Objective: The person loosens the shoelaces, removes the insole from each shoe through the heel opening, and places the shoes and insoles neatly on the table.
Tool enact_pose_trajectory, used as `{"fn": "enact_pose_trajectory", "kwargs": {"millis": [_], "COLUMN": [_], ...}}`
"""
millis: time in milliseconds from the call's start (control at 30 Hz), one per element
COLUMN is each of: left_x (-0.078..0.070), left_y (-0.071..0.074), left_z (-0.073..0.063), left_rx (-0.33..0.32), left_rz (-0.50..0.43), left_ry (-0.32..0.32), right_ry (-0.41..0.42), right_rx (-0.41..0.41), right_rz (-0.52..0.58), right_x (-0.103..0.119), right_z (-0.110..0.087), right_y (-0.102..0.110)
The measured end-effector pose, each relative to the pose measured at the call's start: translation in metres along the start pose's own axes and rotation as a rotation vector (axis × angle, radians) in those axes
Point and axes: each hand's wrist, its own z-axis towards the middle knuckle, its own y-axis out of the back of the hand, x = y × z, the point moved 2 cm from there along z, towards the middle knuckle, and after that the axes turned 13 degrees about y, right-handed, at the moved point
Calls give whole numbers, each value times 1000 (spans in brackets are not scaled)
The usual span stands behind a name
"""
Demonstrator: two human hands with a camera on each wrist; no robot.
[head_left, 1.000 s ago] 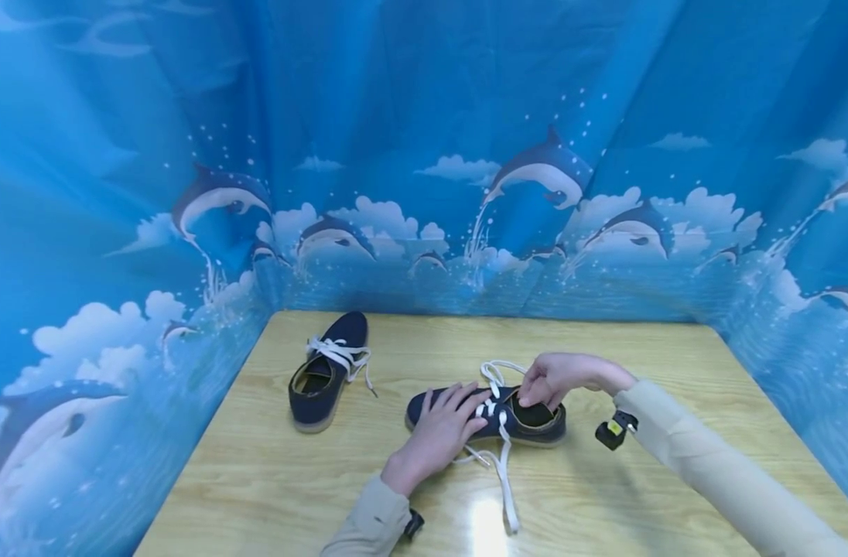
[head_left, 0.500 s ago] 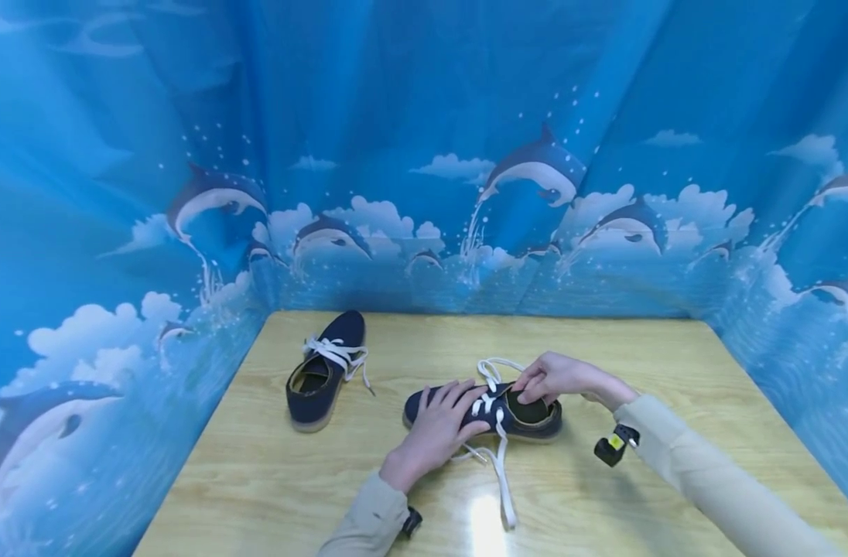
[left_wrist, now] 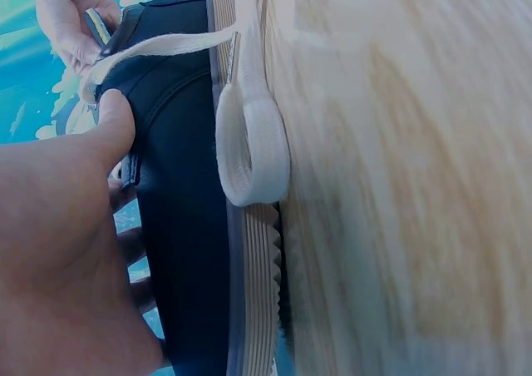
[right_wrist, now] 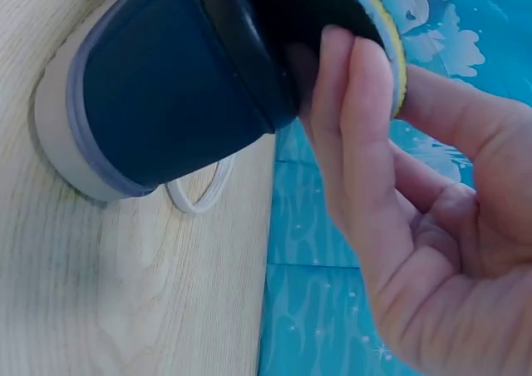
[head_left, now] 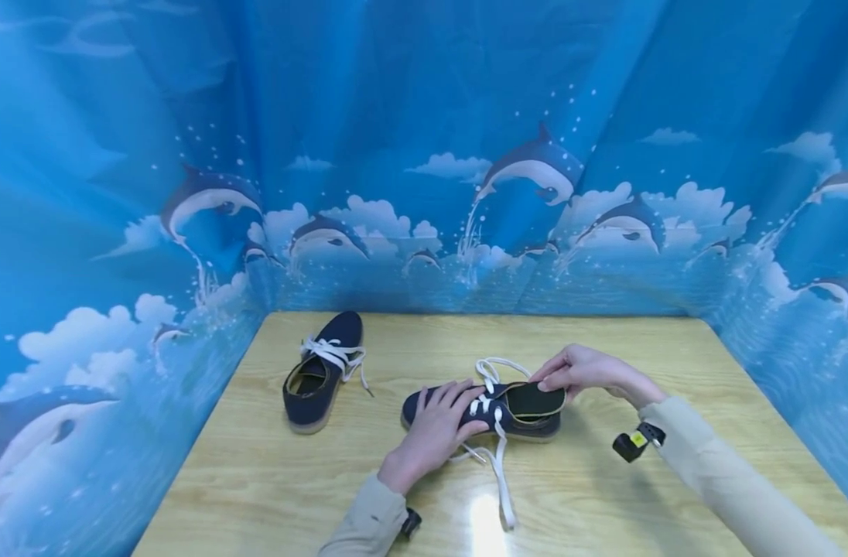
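A navy canvas shoe (head_left: 514, 424) lies sideways on the table, toe to the left. Across its toe rests my left hand (head_left: 432, 433), fingers extended and spread over the upper, with the thumb (left_wrist: 116, 126) on the near side by the laces. At the heel end, my right hand (head_left: 594, 371) pinches a dark insole (head_left: 535, 401) between thumb and fingers. The insole's heel end is raised out of the shoe opening; its front part is hidden inside. Its yellow-and-blue edge (right_wrist: 399, 60) shows in the right wrist view. White laces (head_left: 504, 480) trail loosely from the shoe.
Another navy shoe (head_left: 323, 375) with tied white laces stands at the left of the wooden table (head_left: 257, 487), toe toward the back. A blue dolphin-print curtain (head_left: 396, 155) hangs behind and along the sides.
My right hand has moved from inside the shoe opening up and to the right, drawing the insole's heel end out. My left hand has stayed on the toe.
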Motion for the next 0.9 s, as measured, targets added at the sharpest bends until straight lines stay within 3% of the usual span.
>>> {"fn": "enact_pose_trajectory", "kwargs": {"millis": [167, 367, 500, 600, 767, 833, 900], "left_x": [3, 3, 2, 0, -1, -1, -1], "left_y": [2, 0, -1, -2, -3, -2, -1], "left_z": [0, 0, 0, 0, 0, 0, -1], "left_rx": [8, 19, 10, 2, -5, -4, -7], "left_rz": [11, 18, 20, 18, 22, 23, 25], "left_ry": [17, 21, 10, 1, -5, -2, -1], "right_ry": [27, 102, 102, 79, 53, 65, 109], "right_rx": [-39, -117, -181, -225, -231, -231, -253], "right_rz": [-34, -203, -188, -176, -105, -148, -260], "right_x": [2, 12, 14, 13, 11, 9, 9], "right_z": [0, -3, -9, -16, -31, -35, -37], "right_y": [-5, -26, -36, -34, -23, -22, -24]}}
